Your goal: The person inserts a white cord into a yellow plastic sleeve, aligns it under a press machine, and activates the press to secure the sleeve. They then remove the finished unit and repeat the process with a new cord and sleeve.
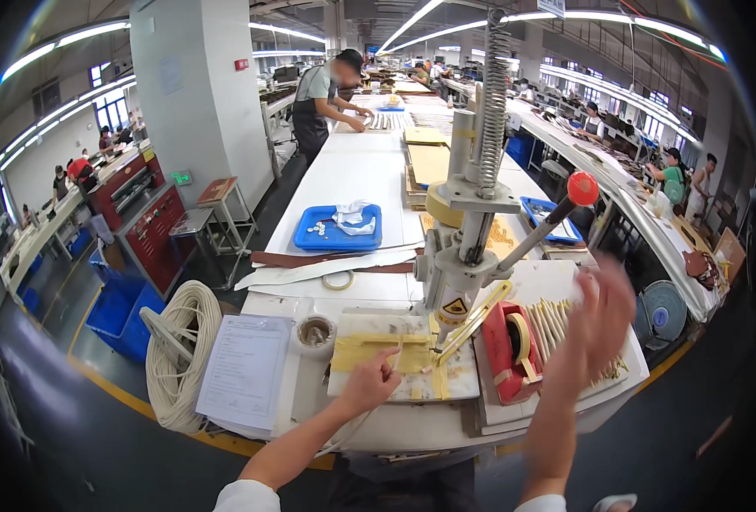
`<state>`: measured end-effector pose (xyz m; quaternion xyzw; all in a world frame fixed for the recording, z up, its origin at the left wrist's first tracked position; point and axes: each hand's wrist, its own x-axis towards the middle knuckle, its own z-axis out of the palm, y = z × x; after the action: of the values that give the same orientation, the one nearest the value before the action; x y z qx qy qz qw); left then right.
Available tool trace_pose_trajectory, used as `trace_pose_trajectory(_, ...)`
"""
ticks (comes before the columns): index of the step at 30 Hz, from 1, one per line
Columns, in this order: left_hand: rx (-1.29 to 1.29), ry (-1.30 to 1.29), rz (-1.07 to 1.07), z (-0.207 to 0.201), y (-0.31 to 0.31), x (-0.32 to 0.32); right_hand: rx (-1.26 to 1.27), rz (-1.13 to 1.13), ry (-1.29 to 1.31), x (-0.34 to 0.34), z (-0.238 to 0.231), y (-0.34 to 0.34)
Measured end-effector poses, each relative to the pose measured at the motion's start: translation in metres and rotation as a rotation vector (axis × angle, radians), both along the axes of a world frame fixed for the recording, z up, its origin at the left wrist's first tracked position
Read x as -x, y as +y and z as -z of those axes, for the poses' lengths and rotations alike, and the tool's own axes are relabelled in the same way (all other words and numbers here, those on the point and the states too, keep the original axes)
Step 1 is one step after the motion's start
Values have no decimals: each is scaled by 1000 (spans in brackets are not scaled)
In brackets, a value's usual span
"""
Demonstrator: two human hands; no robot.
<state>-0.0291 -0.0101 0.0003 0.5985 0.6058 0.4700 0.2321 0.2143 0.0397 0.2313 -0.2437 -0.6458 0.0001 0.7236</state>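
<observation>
A thin pale cord (354, 433) appears to be grasped by the left hand (369, 384), whose index finger is extended over a tape-covered slab (352, 322) near the middle of the near edge of the worktop (408, 439). The cord is shown on both sides of that hand, a short end beyond the fingertips and the rest curving back below the wrist, so it is probably being steadied against the yellow tape (378, 357). The slab is set at the foot of a lever press (456, 277), presumably so that work can be presented beneath it. The right hand (604, 316) is raised and blurred — loosely spread, with nothing seen in it — just below the red knob (581, 189) of the press lever and well apart from the cord. Toward the right near corner, a red tape dispenser (506, 350) and a row of pale lengths (548, 320) are kept on a board, likely for easy reach. By the left edge, a white coil (173, 392) is placed beside papers (245, 371).
</observation>
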Motion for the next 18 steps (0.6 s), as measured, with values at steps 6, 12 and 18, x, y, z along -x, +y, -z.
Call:
trace_pose_trajectory(6, 58, 25, -39, 3, -3, 0, -264, -1582, -46, -6, -17, -93)
trace_pose_trajectory(12, 44, 11, -28, 6, -1, -2, -342, -1634, 128, 6, -15, -107)
trace_pose_trajectory(18, 16, 19, -33, 4, -1, -5, -340, -1640, 127, 5, -12, -109)
